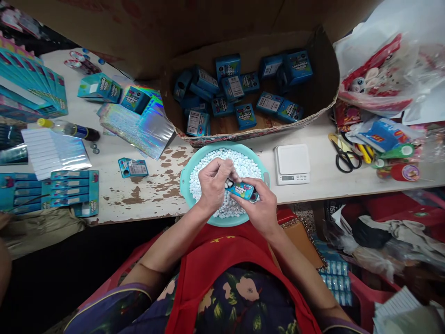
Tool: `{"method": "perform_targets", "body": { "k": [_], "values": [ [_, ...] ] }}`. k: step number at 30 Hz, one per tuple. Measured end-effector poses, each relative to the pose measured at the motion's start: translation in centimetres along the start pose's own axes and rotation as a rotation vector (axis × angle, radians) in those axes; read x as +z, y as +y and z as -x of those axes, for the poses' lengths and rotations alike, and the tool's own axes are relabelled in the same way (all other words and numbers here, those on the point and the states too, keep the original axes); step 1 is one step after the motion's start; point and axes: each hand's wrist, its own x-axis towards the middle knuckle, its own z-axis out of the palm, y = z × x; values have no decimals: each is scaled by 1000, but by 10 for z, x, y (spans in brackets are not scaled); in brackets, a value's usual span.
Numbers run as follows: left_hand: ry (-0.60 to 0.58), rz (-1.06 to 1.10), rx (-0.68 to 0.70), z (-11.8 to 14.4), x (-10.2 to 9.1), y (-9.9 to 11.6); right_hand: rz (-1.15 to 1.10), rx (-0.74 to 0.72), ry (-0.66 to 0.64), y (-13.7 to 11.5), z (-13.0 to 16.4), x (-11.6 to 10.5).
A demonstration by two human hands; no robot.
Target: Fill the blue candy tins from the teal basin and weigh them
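Candy box [240, 189] over teal bowl [189, 163] on worn white table [146, 195]; long axis left-right, opening leftward. Right hand [260, 207] grips box; left hand [212, 183] fingers pinched at opening.

Your right hand [259, 206] holds a glossy printed box [240, 189]. The basin [186, 178] is smooth plastic; its pellets [243, 167] look matt. The table [153, 185] paint is chipped; the carton [313, 99] is matt cardboard.

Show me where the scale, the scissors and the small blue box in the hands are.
scale [292, 160], head view, white weighing platform.
scissors [342, 160], head view, black handles.
small blue box [241, 189], head view, printed top face.
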Motion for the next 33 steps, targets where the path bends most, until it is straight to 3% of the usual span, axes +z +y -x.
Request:
{"method": "perform_targets", "body": {
  "k": [10,13,16,18,21,23,26,28,33],
  "values": [
    [-12,18,-15,2,5,2,-43,19,4,1,0,1],
    [55,37,47,-8,-3,1,-81,15,-12,4,3,-6],
    [96,-123,91,-30,-20,-20,-143,-13,-7,13,9,-18],
    [-11,-452,63,-47,-31,-45,-169,-39,16,21,12,-26],
    [-288,-897,67,-61,-38,-86,-165,-34,36,30,14,-33],
    [-404,-1043,96,-60,-36,-103,-143,5,37,33,14,-35],
    [-489,-1209,61,-51,-33,-110,-103,64,30,35,13,-34],
    [-462,-1164,-8,-45,-34,-107,-87,72,21,34,13,-34],
    [-223,-750,-154,-39,-42,-97,24,58,11,26,11,-39]
  ]
}}
